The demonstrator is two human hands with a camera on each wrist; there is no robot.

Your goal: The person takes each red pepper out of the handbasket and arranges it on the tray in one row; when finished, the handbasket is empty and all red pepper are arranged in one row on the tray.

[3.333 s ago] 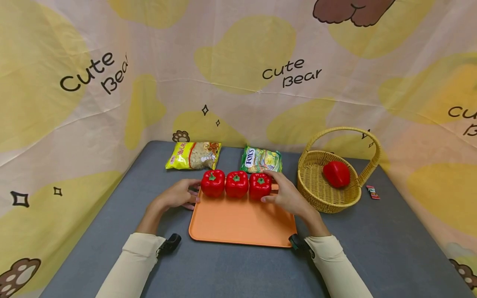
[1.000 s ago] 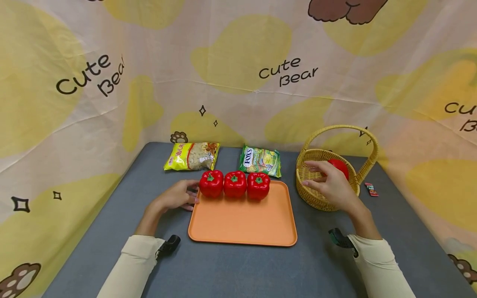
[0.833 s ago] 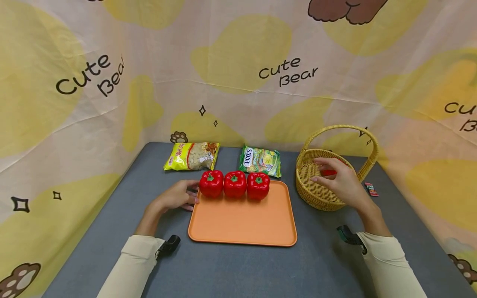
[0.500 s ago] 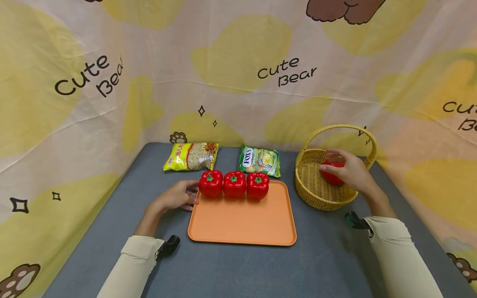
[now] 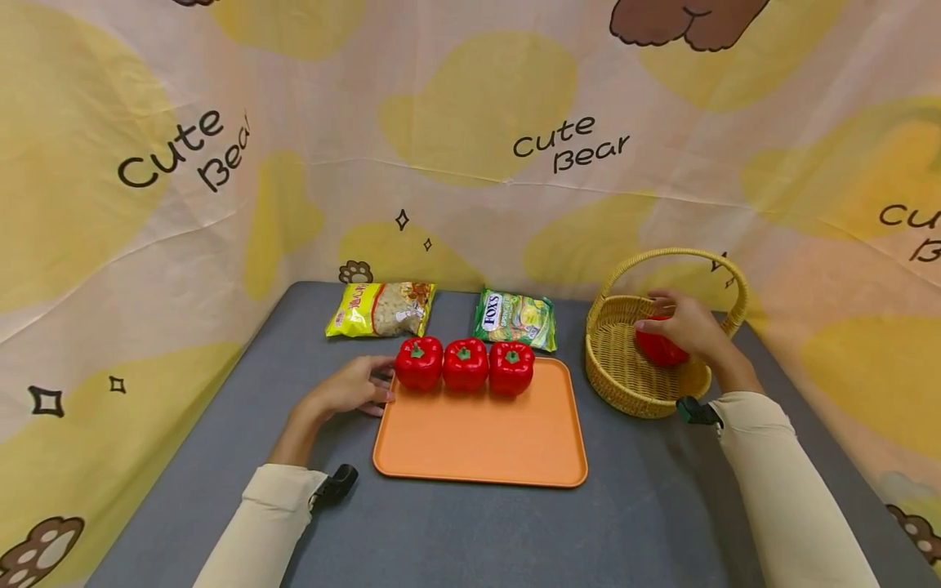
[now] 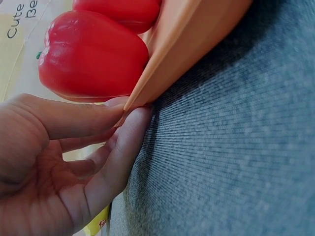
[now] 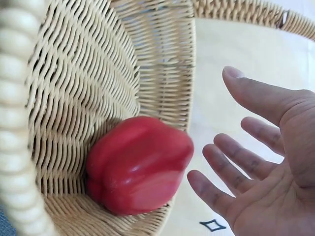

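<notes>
Three red bell peppers stand in a row along the back of an orange tray [image 5: 478, 433]: the left pepper [image 5: 419, 365], the middle pepper [image 5: 466, 367] and the right pepper [image 5: 511, 371]. My left hand [image 5: 353, 384] pinches the tray's left rim between thumb and finger, close beside the left pepper; the left wrist view shows this pinch. Another red bell pepper [image 7: 140, 167] lies on its side in a wicker basket [image 5: 625, 396]. Over that pepper is my right hand [image 5: 687, 324], thumb and fingers spread; the right wrist view shows space between them and the pepper.
Behind the tray lie a yellow snack bag [image 5: 382, 310] and a green FOX'S bag [image 5: 516, 318]. The basket's tall handle [image 5: 672, 251] arches near the right hand. A printed cloth [image 5: 456, 122] hangs behind the grey table [image 5: 470, 539].
My right hand has left the right pepper on the tray and moved right, into the basket over the pepper there. The left hand has stayed at the tray's rim.
</notes>
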